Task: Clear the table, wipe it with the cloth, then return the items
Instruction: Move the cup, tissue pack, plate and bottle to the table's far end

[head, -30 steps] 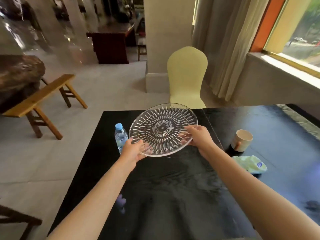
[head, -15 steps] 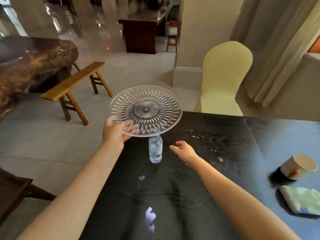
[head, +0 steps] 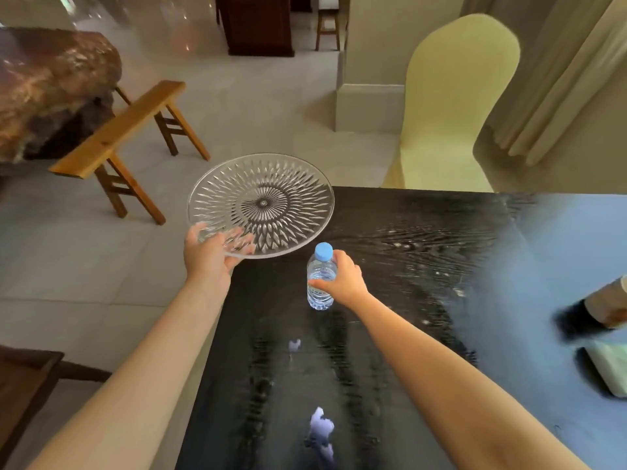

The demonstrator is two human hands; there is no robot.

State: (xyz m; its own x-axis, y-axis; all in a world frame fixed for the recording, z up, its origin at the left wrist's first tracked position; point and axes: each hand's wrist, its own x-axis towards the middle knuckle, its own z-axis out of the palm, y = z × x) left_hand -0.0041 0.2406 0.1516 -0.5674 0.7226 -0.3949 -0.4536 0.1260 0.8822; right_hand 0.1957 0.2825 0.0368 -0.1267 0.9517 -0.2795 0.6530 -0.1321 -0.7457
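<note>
Head view: our left hand grips glass plate by near rim, over table far-left corner, partly past edge. Our right hand wraps upright water bottle on table, just right of plate. Blurred cup and cloth at right edge. Yellow chair behind, wooden bench on floor, left. Versus half second ago: right hand was open beside bottle; plate no longer hides cap.

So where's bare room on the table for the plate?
Bare tabletop runs from the bottle toward the yellow chair, and from the bottle back to the near edge, save two pale spots. The right edge is crowded: cup and cloth.
</note>
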